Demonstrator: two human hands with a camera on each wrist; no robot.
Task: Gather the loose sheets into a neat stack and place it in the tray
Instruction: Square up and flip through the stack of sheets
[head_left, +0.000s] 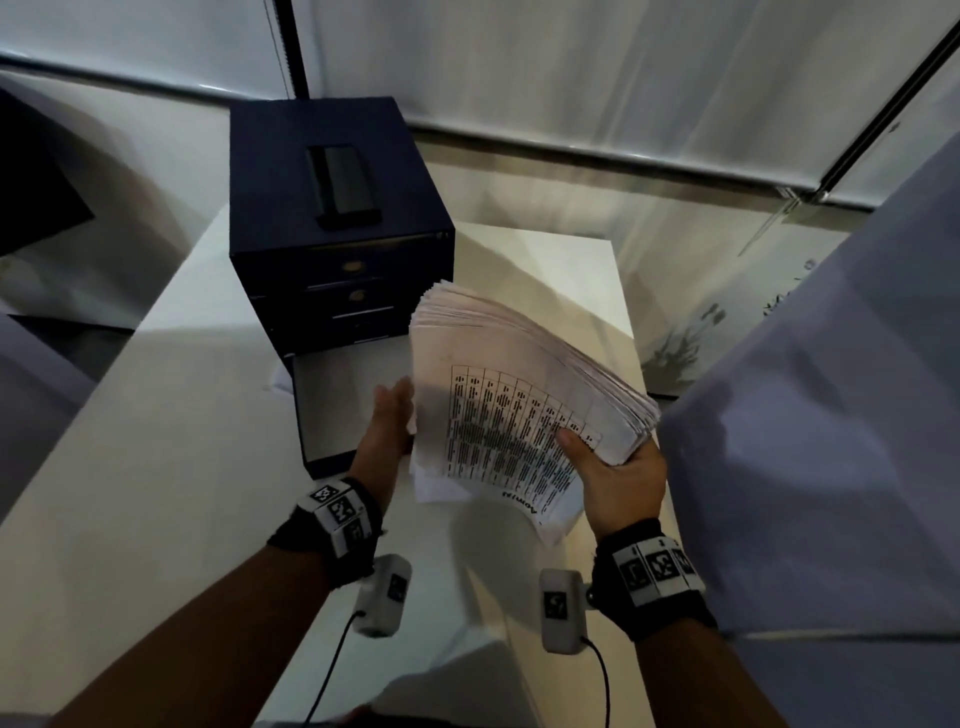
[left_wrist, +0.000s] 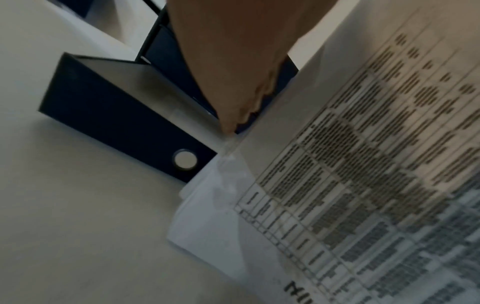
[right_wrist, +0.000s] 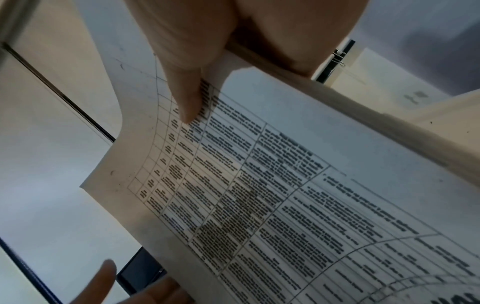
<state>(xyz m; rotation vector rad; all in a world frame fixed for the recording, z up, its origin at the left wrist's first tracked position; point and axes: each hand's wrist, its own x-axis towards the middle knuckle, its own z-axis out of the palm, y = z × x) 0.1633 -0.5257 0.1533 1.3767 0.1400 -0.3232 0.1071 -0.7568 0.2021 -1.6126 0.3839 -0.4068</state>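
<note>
Item: stack of sheets (head_left: 524, 384), printed with tables, held tilted in the air above the white table (head_left: 156, 467), just right of the open tray (head_left: 343, 410).

Handling, my estimate: a thick sheaf, fairly heavy for paper, limp across its span; it bows where unsupported. The far edges are fanned out, so sheets slide on each other easily. I would keep one hand under the near corner and the other against the opposite long edge, then square it before lowering.

Hold: my right hand (head_left: 618, 478) is clamped on the near right corner, thumb on top, fingers beneath. My left hand (head_left: 387, 431) lies flat, fingers straight and together, against the left edge. A few lower sheets (left_wrist: 207, 222) jut out unaligned.

Tray: bottom drawer pulled out of the dark blue drawer cabinet (head_left: 332, 208); its inside looks bare, though the stack hides part of it.

On cabinet top: a dark flat object (head_left: 343, 187), possibly a phone.

Room: pale blinds (head_left: 623, 78) behind; dim light.
</note>
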